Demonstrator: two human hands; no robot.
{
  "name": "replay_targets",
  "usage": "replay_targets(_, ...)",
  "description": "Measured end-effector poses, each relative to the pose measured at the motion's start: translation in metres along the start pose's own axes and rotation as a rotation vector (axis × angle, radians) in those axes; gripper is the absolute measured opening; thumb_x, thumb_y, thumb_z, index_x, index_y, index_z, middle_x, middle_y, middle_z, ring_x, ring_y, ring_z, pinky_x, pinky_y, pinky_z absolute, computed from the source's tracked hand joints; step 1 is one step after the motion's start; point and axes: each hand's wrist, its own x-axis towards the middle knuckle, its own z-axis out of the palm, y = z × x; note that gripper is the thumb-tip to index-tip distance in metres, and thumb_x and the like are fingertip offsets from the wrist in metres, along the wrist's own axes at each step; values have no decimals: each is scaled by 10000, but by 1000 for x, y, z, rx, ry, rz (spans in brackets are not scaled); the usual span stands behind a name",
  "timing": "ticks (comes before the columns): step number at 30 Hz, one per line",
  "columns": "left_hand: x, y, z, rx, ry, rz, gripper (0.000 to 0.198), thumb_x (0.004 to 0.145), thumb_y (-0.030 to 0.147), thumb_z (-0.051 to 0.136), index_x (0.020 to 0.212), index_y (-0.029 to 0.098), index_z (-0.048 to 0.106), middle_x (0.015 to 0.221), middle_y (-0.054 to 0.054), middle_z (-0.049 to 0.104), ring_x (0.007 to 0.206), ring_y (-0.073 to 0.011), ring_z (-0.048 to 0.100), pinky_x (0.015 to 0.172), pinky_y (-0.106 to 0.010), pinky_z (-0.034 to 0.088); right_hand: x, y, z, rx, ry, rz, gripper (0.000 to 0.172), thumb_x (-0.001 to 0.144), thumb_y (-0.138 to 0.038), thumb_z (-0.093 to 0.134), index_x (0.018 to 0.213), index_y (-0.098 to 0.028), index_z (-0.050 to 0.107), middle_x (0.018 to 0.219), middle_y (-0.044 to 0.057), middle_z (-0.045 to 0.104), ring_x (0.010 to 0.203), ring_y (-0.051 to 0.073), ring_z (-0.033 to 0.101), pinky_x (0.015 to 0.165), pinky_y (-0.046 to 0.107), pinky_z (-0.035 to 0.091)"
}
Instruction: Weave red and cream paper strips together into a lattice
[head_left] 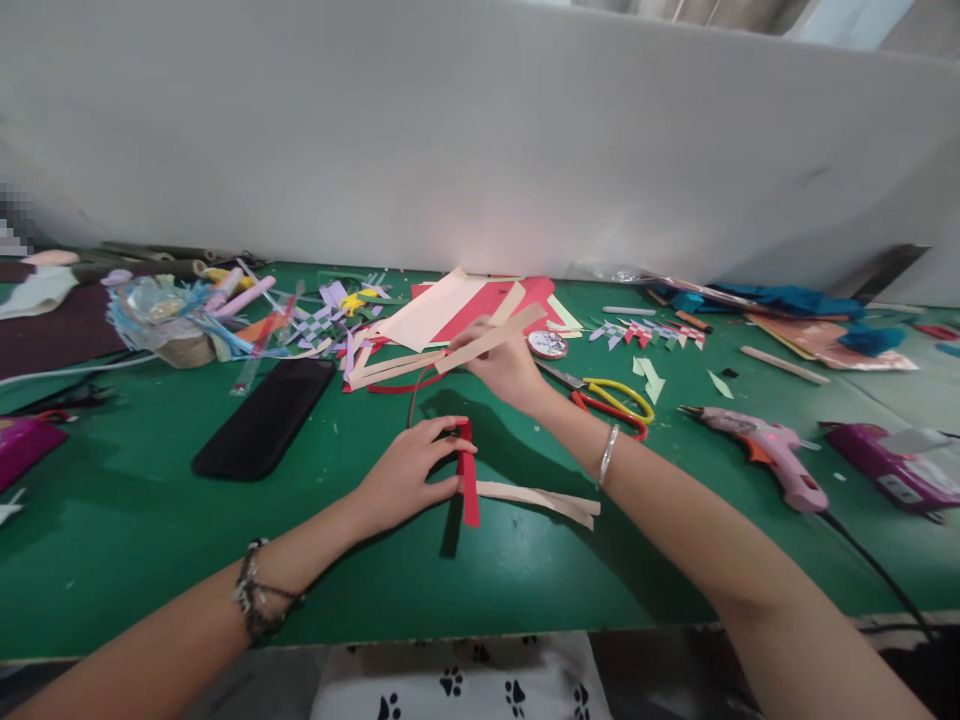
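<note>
My left hand (416, 470) is closed on a folded red paper strip (470, 490), just above the green table. From the same grip, pale cream paper strips (540, 496) run out to the right. Farther off, my right hand (499, 360) pinches a long cream paper strip (491, 340) that slants up to the right. More cream strips (397, 368) and a thin red strip (405, 387) lie under and left of that hand. Behind it are red and cream paper sheets (442, 305). My right fingertips are partly hidden by the strip.
Scissors (611, 395) with red and yellow handles lie right of my right wrist, near a round patterned tin (548, 344). A pink glue gun (772, 450) with its cord is farther right. At left lies a black phone (266, 418). Woven paper pieces (319, 320) stand behind it.
</note>
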Motion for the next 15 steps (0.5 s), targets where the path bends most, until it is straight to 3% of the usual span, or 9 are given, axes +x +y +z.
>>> replay_targets(4, 0, 0, 0, 14, 16, 6, 285, 780, 246, 531, 1060, 203, 561, 1239, -101, 458, 1152, -248, 419, 931, -418, 362, -20, 9, 10, 23, -132, -44, 158, 688, -54, 534, 676, -164, 647, 769, 32, 628, 764, 146, 565, 741, 272, 450)
replay_targets(7, 0, 1, 0, 23, 27, 19, 298, 777, 256, 543, 1071, 209, 559, 1242, -90, 462, 1140, -243, 430, 933, -405, 366, -38, 19, 9, -66, -214, 56, 116, 690, -83, 550, 683, -147, 647, 768, 42, 621, 731, 148, 567, 683, 268, 455)
replay_targets(10, -1, 1, -1, 24, 24, 16, 314, 774, 266, 554, 1082, 201, 556, 1264, -88, 450, 1138, -245, 432, 937, -404, 364, -52, 22, 3, -165, -244, 129, 160, 754, -204, 535, 836, -151, 661, 820, 56, 626, 690, 147, 560, 628, 272, 448)
replay_targets(15, -1, 1, -1, 31, 8, 20, 330, 791, 277, 543, 1111, 200, 546, 1292, -90, 431, 1161, -248, 412, 943, -407, 357, -59, 8, -10, -453, -353, -22, 238, 834, -263, 451, 920, -265, 672, 1015, 57, 628, 977, 217, 504, 856, 401, 353)
